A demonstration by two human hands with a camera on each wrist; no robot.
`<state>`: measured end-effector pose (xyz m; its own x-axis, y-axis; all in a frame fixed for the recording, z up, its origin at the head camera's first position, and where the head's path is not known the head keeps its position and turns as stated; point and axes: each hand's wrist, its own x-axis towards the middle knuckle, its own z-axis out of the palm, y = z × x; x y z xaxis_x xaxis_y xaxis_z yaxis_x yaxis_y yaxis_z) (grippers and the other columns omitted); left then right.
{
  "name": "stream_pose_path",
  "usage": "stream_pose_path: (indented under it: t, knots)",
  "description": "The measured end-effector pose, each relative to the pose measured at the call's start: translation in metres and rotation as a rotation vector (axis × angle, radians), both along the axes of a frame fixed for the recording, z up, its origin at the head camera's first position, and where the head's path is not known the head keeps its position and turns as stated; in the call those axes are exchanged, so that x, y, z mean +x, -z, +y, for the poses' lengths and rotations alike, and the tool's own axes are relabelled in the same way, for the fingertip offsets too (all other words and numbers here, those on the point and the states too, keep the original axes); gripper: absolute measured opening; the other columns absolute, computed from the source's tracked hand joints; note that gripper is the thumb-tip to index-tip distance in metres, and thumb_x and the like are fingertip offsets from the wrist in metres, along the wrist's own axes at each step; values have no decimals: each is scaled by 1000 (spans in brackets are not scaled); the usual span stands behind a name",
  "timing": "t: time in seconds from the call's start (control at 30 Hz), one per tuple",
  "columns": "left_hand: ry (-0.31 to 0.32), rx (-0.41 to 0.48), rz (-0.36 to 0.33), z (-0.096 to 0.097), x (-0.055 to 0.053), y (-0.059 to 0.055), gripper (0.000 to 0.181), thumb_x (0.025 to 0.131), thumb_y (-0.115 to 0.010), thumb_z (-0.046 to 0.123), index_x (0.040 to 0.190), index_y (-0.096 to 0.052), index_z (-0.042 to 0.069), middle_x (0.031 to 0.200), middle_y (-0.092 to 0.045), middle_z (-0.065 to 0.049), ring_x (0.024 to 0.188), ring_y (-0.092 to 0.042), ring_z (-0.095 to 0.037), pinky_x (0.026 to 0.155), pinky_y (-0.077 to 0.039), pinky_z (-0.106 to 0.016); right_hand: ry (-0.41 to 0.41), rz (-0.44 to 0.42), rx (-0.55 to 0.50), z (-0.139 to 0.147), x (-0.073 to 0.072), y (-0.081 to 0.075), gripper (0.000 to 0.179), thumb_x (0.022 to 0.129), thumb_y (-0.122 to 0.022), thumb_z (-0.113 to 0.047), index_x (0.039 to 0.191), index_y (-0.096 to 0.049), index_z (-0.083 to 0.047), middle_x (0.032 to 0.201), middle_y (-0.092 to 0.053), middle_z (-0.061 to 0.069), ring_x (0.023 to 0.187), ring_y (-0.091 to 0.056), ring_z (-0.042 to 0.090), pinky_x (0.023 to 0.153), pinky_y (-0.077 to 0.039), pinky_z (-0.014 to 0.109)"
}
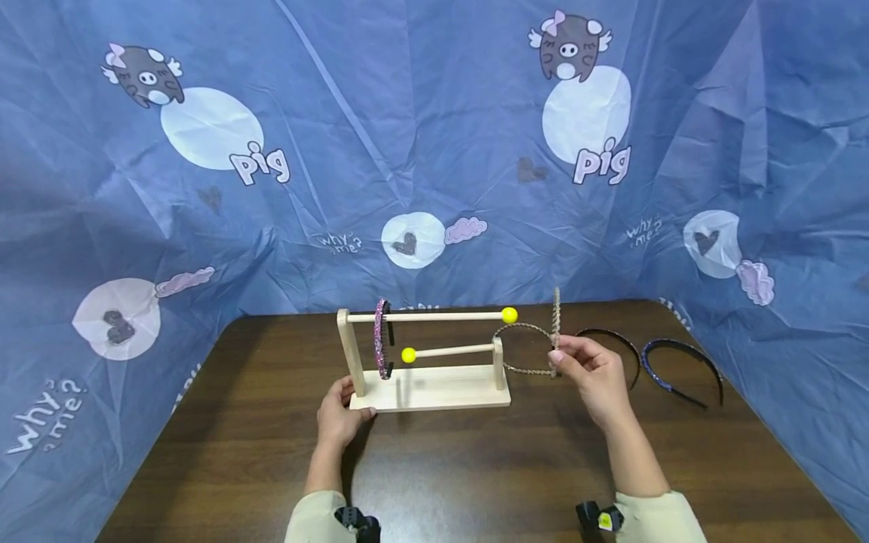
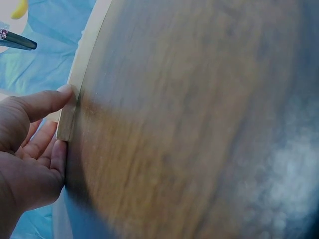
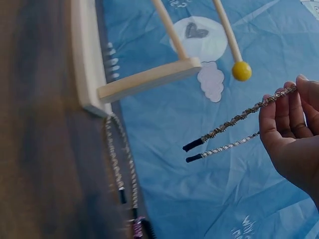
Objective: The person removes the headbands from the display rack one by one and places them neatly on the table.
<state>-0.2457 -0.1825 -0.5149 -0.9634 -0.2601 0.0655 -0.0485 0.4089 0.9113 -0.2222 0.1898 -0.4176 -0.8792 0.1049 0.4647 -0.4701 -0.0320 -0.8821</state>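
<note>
A pale wooden stand [image 1: 434, 396] has two rods tipped with yellow balls. My left hand [image 1: 338, 416] grips the left end of its base, the thumb [image 2: 55, 101] on one face and fingers curled beneath the edge. A pink-purple glittery headband [image 1: 379, 339] hangs on the upper rod near the left post. To the right of the stand, my right hand [image 1: 597, 375] pinches a beaded headband [image 1: 557, 313] between thumb and fingers. Its two black-tipped ends [image 3: 193, 145] point toward the stand in the right wrist view, near the upper rod's yellow ball [image 3: 241, 70].
Another beaded headband [image 1: 526, 326] lies on the brown table [image 1: 448, 475] behind the stand's right end. Farther right lie a dark headband [image 1: 630, 348] and a blue one [image 1: 648, 369]. A blue printed cloth [image 1: 407, 151] hangs around the table's back and sides.
</note>
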Motion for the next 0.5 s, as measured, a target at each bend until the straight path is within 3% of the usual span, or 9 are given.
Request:
stream_pose_path:
  t: [0.2, 0.33, 0.5]
  knots:
    - [0, -12, 3, 0, -1, 0, 64, 63, -74, -12, 123, -49, -8, 115, -57, -28, 107, -53, -40, 93, -39, -48, -7, -39, 0, 4, 4, 15, 18, 80, -63, 11, 96, -58, 19, 82, -67, 2, 65, -60, 9, 57, -49, 19]
    - [-1, -15, 10, 0, -1, 1, 65, 63, -74, -12, 122, -49, -8, 114, -57, -28, 105, -54, -40, 92, -39, -48, -19, -79, 3, 6, 7, 27, 21, 80, -63, 12, 98, -56, 20, 77, -65, 2, 60, -56, 7, 48, -45, 18]
    - [-2, -21, 16, 0, -1, 3, 65, 62, -75, -12, 122, -50, -7, 113, -58, -27, 105, -54, -40, 91, -40, -48, -28, -134, 42, 10, 11, 40, 15, 80, -63, 11, 94, -66, 7, 74, -62, 2, 58, -52, 5, 45, -42, 17]
